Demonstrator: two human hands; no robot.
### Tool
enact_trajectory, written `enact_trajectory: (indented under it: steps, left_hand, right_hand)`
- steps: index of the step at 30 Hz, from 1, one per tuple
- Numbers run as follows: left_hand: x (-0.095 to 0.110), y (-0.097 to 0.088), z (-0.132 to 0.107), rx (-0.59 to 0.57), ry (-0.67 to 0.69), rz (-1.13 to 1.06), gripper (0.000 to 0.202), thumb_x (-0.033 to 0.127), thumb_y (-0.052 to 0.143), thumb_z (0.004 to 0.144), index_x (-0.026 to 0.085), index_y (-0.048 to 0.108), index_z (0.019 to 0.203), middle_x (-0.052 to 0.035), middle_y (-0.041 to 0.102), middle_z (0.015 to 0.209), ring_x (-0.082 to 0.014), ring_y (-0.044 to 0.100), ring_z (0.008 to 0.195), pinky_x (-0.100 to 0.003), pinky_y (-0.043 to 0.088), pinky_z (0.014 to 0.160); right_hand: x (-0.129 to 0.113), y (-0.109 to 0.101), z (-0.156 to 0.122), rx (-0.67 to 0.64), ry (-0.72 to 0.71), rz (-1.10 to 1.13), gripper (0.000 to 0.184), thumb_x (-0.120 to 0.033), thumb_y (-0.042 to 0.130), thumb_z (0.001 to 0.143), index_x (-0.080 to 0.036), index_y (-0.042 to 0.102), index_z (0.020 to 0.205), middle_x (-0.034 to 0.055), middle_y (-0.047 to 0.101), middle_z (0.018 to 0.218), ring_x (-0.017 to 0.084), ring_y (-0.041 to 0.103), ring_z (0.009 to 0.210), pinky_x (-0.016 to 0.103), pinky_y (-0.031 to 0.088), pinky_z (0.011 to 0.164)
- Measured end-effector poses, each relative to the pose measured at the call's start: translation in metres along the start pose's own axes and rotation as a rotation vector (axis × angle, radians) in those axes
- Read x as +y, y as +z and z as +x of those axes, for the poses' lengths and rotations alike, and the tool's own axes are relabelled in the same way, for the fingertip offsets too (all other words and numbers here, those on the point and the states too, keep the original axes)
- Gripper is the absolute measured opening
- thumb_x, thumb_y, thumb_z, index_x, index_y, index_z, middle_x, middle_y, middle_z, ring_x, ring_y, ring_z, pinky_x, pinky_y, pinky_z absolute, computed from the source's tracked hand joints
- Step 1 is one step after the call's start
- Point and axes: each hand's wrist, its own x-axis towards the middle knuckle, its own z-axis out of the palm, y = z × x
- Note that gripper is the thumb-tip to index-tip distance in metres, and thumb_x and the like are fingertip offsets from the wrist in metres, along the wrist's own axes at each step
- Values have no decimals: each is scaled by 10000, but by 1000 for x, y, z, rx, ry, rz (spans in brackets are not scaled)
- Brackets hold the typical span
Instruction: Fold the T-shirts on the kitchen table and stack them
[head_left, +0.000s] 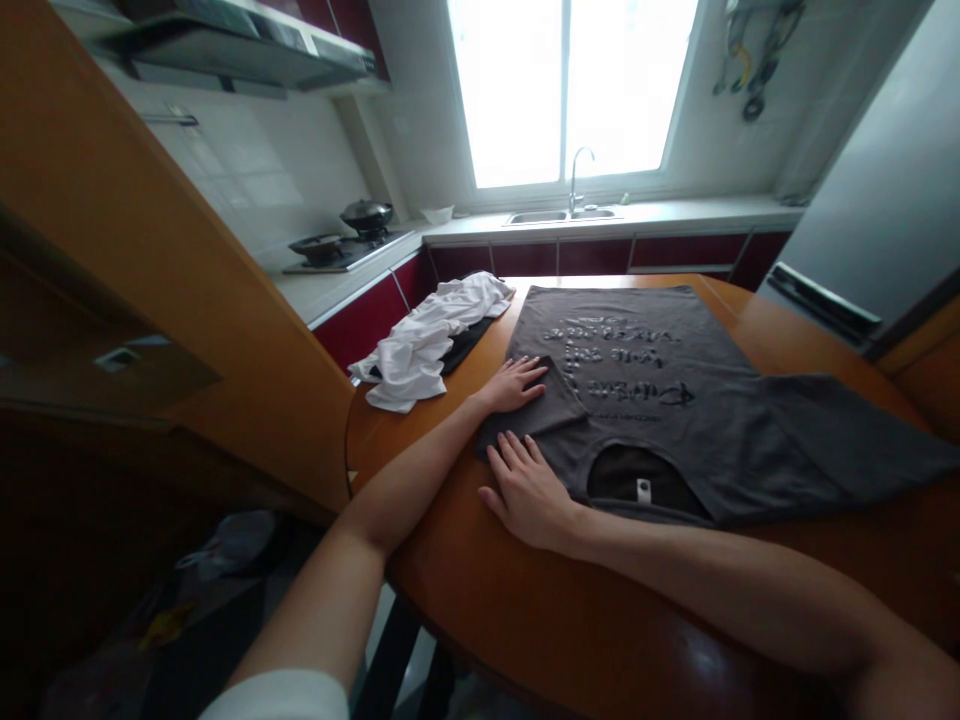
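A dark grey T-shirt with raised black lettering lies spread on the wooden table, its neckline towards me and its right-hand sleeve stretched out. The sleeve on the left is folded inward over the body. My left hand rests on that folded sleeve, fingers spread and flat. Closer to me, my right hand lies palm down, its fingertips on the shirt's near left edge and its thumb over the table. Neither hand grips anything.
White and black clothes lie heaped on the table's left side. Beyond are a stove with pans, a counter with a sink, and a window. A refrigerator stands right; a wooden panel rises left.
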Motion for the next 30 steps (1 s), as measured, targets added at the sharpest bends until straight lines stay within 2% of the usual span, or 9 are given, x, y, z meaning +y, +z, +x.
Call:
enact_trajectory:
  steps: [10,14,17,20,24,27,30]
  left_hand:
    - [-4,2,2,-9,6,-6,630,572,376,1026,252,410,1567,-69,266,1674,-283,195,1559,-487,143,1261]
    - [-6,3,3,16,15,-1,638,588,360,1024,245,430,1557,-67,270,1673,-290,213,1554,-493,153,1258]
    - [-7,3,3,10,5,-6,637,591,368,1019,254,432,1555,-66,272,1672,-288,210,1555,-500,158,1256]
    - [-5,3,4,7,1,-15,636,584,374,1018,251,431,1556,-73,283,1667,-288,200,1558,-506,158,1256]
    - [-2,0,3,4,-7,-12,650,594,372,1015,253,415,1566,-78,285,1666,-295,201,1557,-507,150,1258]
    - [-2,-1,3,-8,-12,-14,654,598,372,1014,249,416,1565,-81,278,1667,-298,202,1556,-511,156,1256]
    - [-2,-2,3,-4,-5,-21,650,593,376,1016,241,422,1561,-88,283,1664,-294,206,1555,-517,159,1256]
  right_hand:
    - [1,-4,0,11,-7,29,632,-437,452,1025,-14,454,1495,269,375,1587,354,281,1519,535,220,1234]
    - [-3,-20,-4,41,-50,72,575,-414,439,1033,-39,492,1465,242,386,1591,325,293,1519,514,230,1238]
    - [6,-43,-7,55,-34,102,511,-389,450,1030,-69,548,1416,224,442,1563,310,352,1494,502,281,1220]
    - [38,-70,-11,106,47,106,433,-344,495,1008,-104,618,1346,205,492,1531,312,402,1468,513,319,1202]
    - [110,-100,-24,241,256,80,392,-311,528,981,-133,673,1300,178,554,1483,308,469,1425,478,376,1179]
    - [161,-109,-41,330,436,37,403,-300,532,971,-87,691,1275,211,572,1453,316,507,1394,450,391,1171]
    - [193,-106,-56,355,551,-5,409,-303,538,960,-78,702,1260,212,595,1426,326,526,1375,454,402,1163]
